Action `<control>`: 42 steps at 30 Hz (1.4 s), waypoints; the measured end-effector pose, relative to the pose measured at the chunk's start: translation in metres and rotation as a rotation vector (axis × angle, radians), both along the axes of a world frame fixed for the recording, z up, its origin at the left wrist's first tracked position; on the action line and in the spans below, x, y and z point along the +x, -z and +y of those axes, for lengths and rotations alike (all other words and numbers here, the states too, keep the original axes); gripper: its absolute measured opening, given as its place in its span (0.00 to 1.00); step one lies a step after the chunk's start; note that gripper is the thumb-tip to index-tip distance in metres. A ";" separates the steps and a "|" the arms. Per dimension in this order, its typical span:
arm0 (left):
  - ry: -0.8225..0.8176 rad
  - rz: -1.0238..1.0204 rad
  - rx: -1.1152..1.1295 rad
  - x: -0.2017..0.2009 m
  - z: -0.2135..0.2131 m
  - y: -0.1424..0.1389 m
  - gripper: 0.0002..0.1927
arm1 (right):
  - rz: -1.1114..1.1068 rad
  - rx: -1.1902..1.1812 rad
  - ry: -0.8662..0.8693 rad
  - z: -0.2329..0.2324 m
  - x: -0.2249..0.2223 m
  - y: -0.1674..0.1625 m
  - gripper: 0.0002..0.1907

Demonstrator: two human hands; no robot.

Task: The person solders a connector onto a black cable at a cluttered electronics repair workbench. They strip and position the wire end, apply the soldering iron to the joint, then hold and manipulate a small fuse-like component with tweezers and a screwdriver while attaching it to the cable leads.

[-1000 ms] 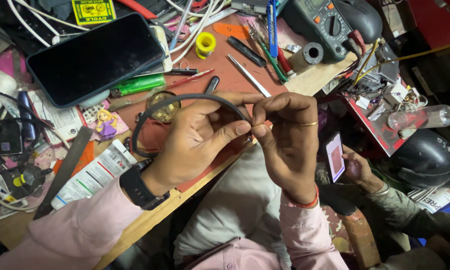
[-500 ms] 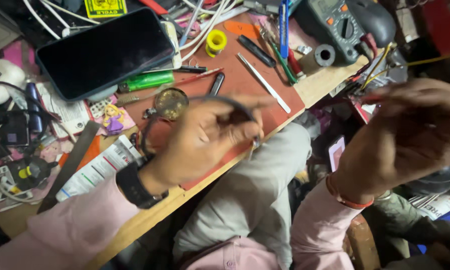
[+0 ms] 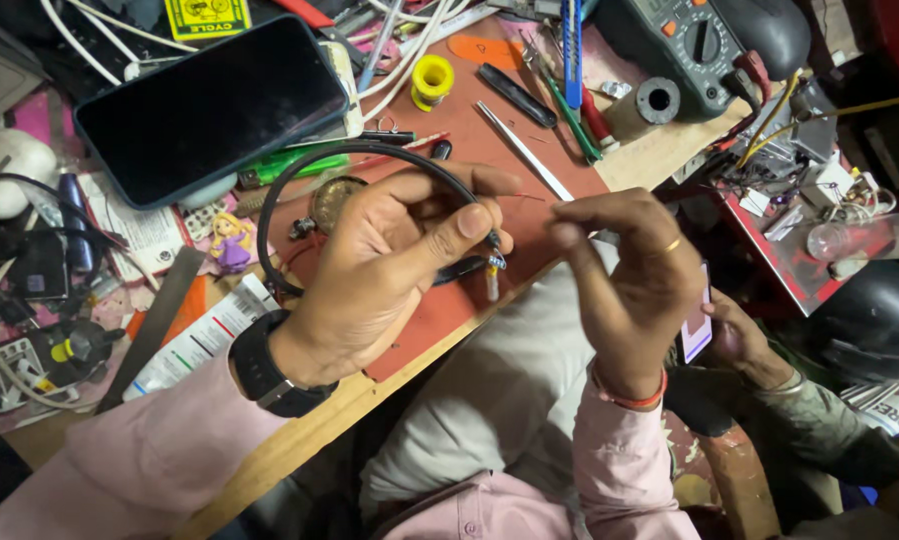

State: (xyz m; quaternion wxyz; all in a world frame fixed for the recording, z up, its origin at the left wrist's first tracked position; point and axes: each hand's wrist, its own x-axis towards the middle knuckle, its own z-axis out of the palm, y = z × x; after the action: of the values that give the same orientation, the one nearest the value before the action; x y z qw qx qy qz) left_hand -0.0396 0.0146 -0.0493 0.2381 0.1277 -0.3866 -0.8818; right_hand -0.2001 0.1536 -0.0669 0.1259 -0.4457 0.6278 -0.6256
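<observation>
At the middle of the frame: the left hand [image 3: 389, 265] comes in from the lower left, wearing a black wristwatch [image 3: 269, 372] and a pale pink sleeve [image 3: 119, 465].
Left hand's hold: fingers closed around a black cable [image 3: 299, 175], thumb pressed along its cut end; the cable is firmly pinched.
Cable: it loops up and left from the hand in an arc over the red-brown mat [image 3: 529, 185], then curves back under the palm.
Cable end: bared strands with a bluish bit [image 3: 496, 261] stick out just past the thumb tip, at the centre of the frame.
Right hand [image 3: 634, 285]: right of centre, raised over the lap, with a gold ring on one finger and a red thread at the wrist.
Right hand's hold: thumb and forefinger drawn together near the cable end; a thin red wire [image 3: 529, 197] runs toward them, but whether they grip it cannot be told.
Gap between hands: near, not touching.
Upper left of the frame: a dark smartphone [image 3: 209, 105] lies face up on the cluttered bench.
Top centre: a yellow spool [image 3: 432, 78], and a blue-handled tool [image 3: 571, 35].
Upper right: a green multimeter [image 3: 684, 45].
Left of the left hand: a small doll figure [image 3: 231, 240].
Right edge, lower: another person's hand holds a phone [image 3: 697, 325] beside a black helmet [image 3: 874, 320].
</observation>
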 end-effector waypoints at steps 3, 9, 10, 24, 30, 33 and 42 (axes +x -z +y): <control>0.017 0.022 0.016 0.003 0.000 0.001 0.16 | -0.180 -0.017 0.093 0.004 -0.002 0.001 0.05; -0.064 0.017 -0.068 0.002 0.001 0.001 0.12 | -0.142 -0.015 0.011 0.013 0.014 -0.002 0.05; -0.080 0.036 -0.122 0.002 0.000 -0.001 0.10 | -0.129 -0.018 0.006 0.014 0.017 -0.002 0.05; -0.394 0.058 -0.327 0.036 0.015 -0.046 0.06 | 0.589 0.179 0.098 -0.018 0.023 -0.012 0.20; -0.426 0.183 -0.019 0.036 0.049 -0.052 0.07 | 0.137 -0.022 -0.135 0.009 0.057 -0.012 0.13; -0.480 0.231 0.107 0.034 0.075 -0.051 0.09 | -0.095 -0.036 -0.400 0.022 0.086 -0.007 0.18; -0.585 0.371 0.365 0.036 0.096 -0.060 0.12 | 0.066 0.019 -0.733 0.028 0.100 0.025 0.36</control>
State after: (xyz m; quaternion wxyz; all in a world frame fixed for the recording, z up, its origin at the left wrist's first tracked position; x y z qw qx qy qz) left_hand -0.0032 0.1107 0.0107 0.5185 0.1112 -0.1209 -0.8391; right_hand -0.1001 0.1813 -0.0922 0.3259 -0.6597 0.4359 -0.5183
